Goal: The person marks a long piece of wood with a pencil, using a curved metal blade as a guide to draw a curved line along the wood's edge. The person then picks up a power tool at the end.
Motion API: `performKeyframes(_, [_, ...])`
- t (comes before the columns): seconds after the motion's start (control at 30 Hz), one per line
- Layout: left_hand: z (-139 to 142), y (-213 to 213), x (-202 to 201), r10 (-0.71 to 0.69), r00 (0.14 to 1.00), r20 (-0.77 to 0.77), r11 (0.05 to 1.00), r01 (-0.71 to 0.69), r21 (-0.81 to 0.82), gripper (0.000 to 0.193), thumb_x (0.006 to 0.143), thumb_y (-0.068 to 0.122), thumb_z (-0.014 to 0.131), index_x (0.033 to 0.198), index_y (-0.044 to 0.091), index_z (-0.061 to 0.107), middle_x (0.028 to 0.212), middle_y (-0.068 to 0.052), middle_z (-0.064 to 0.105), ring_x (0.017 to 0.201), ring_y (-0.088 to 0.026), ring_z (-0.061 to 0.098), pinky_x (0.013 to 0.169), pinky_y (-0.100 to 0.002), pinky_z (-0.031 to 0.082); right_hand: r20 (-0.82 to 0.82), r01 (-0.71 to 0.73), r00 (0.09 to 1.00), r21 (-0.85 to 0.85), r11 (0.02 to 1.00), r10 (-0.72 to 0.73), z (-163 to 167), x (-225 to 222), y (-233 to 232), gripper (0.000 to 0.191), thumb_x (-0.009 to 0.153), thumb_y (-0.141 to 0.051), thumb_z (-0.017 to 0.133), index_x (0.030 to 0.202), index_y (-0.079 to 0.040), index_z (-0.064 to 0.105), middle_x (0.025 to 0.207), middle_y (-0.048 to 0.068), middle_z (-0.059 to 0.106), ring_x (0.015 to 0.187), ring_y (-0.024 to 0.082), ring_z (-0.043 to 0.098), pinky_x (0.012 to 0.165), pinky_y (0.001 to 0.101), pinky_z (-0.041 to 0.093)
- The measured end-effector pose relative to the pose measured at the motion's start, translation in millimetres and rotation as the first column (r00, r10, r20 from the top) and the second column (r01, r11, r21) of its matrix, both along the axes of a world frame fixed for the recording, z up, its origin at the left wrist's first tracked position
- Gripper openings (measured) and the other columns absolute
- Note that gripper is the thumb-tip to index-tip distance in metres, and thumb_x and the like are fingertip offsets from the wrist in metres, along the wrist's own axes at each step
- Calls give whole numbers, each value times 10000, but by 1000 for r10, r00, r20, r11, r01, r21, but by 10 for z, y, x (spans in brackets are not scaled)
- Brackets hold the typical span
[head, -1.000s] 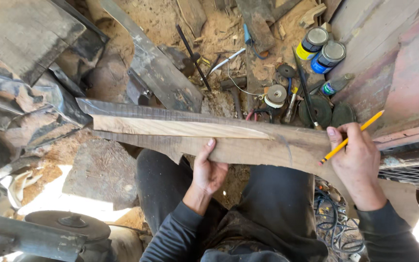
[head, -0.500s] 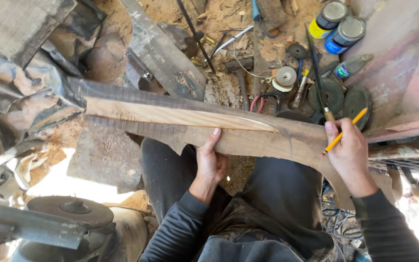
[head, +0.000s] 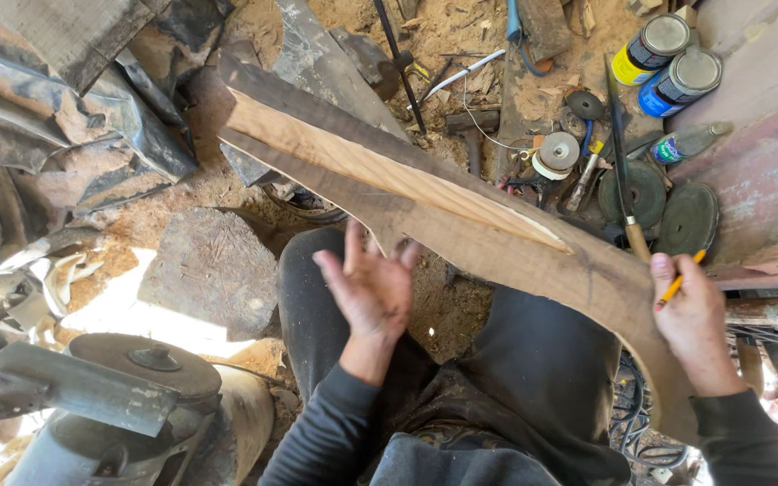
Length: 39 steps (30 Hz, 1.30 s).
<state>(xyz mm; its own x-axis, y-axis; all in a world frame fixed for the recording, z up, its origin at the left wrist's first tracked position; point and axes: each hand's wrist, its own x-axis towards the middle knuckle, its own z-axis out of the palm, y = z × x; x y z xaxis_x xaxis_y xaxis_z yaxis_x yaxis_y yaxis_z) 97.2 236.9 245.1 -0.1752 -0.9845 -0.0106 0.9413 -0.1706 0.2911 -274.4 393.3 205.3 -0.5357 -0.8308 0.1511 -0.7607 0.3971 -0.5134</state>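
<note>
**Dirt-floor workshop, curved plank across the lap**

Floor is packed dirt and sawdust [head: 461, 27], cluttered with scrap. Person seated, dark trousers, long curved wooden plank [head: 461, 216] running from far left down to near right across the knees.

Left hand [head: 366, 288]: palm open, fingers spread, released, just below the plank's underside notch; fingertips look to reach the lower edge, contact unclear. Right hand [head: 695, 319]: clenched on the plank's near right end, with a yellow pencil [head: 677, 283] pinched in the same grip.

Around it:
- Far right: two cans, one yellow [head: 646, 49], one blue [head: 682, 81], side by side; a small bottle [head: 688, 142] just near of them.
- Two dark grinding discs [head: 659, 202] on the floor right of the plank, a long file [head: 621, 162] with a wooden handle lying over them.
- Tape roll [head: 557, 153] beside the discs.
- Near left: grey machine with a round disc [head: 150, 364].
- Flat wood block [head: 213, 270] left of the knee.
- Crumpled dark sheeting [head: 56, 135] far left.
</note>
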Motion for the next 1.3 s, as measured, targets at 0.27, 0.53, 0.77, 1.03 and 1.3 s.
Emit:
performKeyframes(0.27, [1044,181,456,827,-175,534,562,282,-778,727,1067,349,670,1631,125,270,1660,-161,374,1556,-332,355,1326,-480,286,-200,10,980,-50,999,-20,688,-208,131,437,1199,-388,604,1034,17,597,792,183,630,714,330,645,677,425,507])
performKeyframes(0.53, [2027,-980,-441,714,-321,622,497,858,-127,739,766,635,766,1353,218,606,817,-108,738,765,-271,699,743,-407,563,-341,-343,923,-523,780,177,2763,351,-728,410,1202,-354,576,1084,37,604,882,182,631,757,318,653,706,417,532])
performKeyframes(0.77, [2254,-1297,-615,597,199,777,567,580,-585,429,898,464,765,1103,88,776,824,-18,766,688,-92,680,675,-286,572,-295,-491,840,-771,406,455,3133,619,-678,392,1205,-325,551,1128,55,610,961,182,631,794,308,660,732,411,554])
performKeyframes(1.03, [2440,-1677,-286,519,444,730,711,250,-657,383,991,342,732,1109,-22,740,926,-7,755,816,-53,603,740,-252,539,60,-354,660,-855,379,749,2480,680,-470,381,1208,-292,523,1178,76,618,1051,181,631,837,297,669,761,404,580])
performKeyframes(1.3, [2728,-1814,-207,520,637,569,578,228,-784,476,1029,406,738,1114,-56,664,1018,-44,739,917,-103,684,819,-283,580,382,-119,335,-890,441,861,1774,852,-522,210,1101,-143,611,1141,63,595,1003,192,641,829,288,653,722,419,583])
